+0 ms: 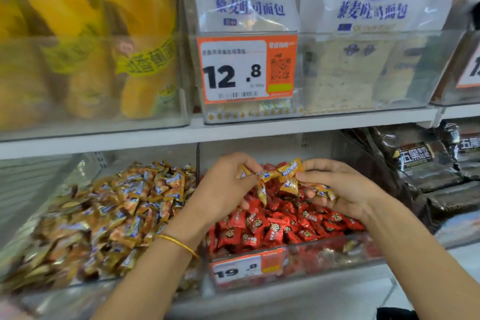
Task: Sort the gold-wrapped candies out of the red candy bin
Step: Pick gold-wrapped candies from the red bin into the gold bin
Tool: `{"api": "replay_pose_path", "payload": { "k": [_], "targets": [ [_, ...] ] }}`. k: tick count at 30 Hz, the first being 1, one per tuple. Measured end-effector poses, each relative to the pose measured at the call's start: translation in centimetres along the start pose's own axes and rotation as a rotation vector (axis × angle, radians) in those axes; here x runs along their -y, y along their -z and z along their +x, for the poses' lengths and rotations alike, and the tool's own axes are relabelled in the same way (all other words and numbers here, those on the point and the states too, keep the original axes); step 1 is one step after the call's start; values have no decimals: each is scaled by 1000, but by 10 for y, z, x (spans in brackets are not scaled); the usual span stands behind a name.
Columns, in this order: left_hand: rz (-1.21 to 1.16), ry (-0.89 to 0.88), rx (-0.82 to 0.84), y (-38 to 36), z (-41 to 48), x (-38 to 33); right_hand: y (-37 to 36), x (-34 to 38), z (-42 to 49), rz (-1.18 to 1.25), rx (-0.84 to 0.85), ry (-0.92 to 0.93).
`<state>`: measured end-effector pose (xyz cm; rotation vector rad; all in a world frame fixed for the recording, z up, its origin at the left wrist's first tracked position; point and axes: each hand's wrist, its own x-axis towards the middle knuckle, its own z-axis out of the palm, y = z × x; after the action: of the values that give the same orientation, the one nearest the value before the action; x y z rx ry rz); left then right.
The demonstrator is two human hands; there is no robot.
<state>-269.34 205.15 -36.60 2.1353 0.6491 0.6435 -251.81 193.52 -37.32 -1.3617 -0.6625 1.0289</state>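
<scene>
Both hands are over the red candy bin [324, 254]. The left hand [228, 187] and right hand [348, 189] are each curled round gold-wrapped candies [290, 169] at the pile's twelve o'clock. Light, crinkly and probably slippery, so pinch the twisted wrapper ends. The gold bin [85, 284] waits at nine o'clock.

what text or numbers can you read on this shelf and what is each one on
"12.8": upper price tag.
"19.8": lower price tag on the red candy bin front.
"藜麦吐司面包": blue print on the white bread bags.
"五黑": dark packets at right; rest unclear.
Yellow bags, gold-wrapped candies, small tag print: too blurred to read.
</scene>
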Motion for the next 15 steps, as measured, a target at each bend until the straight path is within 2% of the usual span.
{"api": "replay_pose_path", "payload": {
  "k": [4,7,11,13,15],
  "targets": [
    [-29,61,-124,52,-44,11,-65,2,-10,-37,152,75],
    [36,162,-203,98,-69,33,-129,4,-5,-123,233,118],
    [166,255,-379,135,-65,59,-209,9,21,-333,159,158],
    [301,281,-375,143,-59,64,-234,17,27,-451,159,124],
    [356,275,-293,145,-59,69,-240,17,34,-518,179,56]
  ]
}}
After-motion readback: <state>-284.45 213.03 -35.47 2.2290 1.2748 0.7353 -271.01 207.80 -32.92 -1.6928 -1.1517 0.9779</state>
